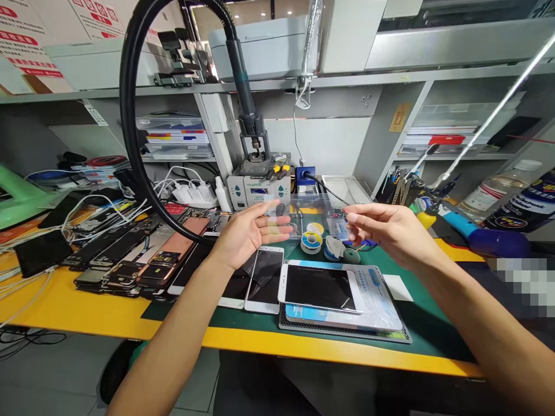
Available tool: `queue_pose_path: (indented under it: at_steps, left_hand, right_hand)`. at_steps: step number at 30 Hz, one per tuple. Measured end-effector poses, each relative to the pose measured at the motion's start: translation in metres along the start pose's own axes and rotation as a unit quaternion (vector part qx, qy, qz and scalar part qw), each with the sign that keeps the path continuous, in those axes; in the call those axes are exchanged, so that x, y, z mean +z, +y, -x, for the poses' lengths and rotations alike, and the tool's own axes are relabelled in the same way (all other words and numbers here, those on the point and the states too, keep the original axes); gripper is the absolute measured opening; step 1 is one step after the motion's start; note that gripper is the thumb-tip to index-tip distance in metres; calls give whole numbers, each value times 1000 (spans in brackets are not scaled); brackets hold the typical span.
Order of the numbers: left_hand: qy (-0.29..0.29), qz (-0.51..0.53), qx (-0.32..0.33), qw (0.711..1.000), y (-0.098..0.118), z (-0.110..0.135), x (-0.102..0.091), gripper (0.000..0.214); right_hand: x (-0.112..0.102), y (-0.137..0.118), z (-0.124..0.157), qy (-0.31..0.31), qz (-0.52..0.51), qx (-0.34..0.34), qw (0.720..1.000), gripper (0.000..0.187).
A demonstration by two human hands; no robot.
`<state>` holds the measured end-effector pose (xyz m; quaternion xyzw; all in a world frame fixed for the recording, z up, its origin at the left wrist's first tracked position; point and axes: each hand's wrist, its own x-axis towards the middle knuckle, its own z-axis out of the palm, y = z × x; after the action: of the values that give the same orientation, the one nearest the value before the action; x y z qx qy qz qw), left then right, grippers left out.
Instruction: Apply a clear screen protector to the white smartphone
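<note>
A clear plastic sheet (306,214) spans the gap between my hands, held by its edges above the green work mat (416,323). My left hand (249,234) has its fingers on the sheet's left side, and my right hand (388,228) has its fingertips at the right side. Below my left hand lie two white smartphones (264,283), one partly over the other. Below my right hand, a white smartphone (321,287) rests on blue-and-white packaging (373,300). Small solder spools (311,242) stand just beneath the sheet.
Several opened phones and circuit boards (125,260) cover the yellow bench (87,315) at left. A hot-air rework station (258,185) with a black hose (134,115) stands behind. Bottles (515,199) and a blue-handled tool (489,237) lie at right, below loaded shelves.
</note>
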<state>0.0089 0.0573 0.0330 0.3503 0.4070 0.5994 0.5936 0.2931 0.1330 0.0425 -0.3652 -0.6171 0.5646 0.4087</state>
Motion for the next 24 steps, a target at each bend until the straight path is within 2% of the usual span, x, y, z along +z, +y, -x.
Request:
queue_pose_path:
  at_steps: [24]
  left_hand:
    - [-14,6,-27,1000,-2,2,0,41]
  right_hand:
    - [1,1,-1,5,15,-1,1000,45]
